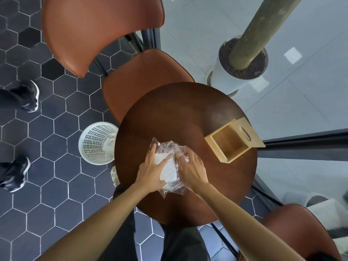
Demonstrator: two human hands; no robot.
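Note:
A pack of white tissues (169, 171) in crinkled clear plastic wrap (167, 146) lies on the round dark wooden table (180, 112). My left hand (152, 171) rests on the pack's left side with its fingers laid straight over the wrap. My right hand (191, 166) is on the right side, its fingers curled into the plastic. An open, empty wooden tissue box (228, 143) stands to the right on the table, and its lid (248, 133) with an oval slot leans behind it.
A white perforated waste basket (96, 142) stands on the hexagon-tiled floor left of the table. Brown chairs (143, 80) sit behind the table, with another at lower right. A white planter (243, 65) stands beyond a glass wall. Another person's shoes (28, 96) are at far left.

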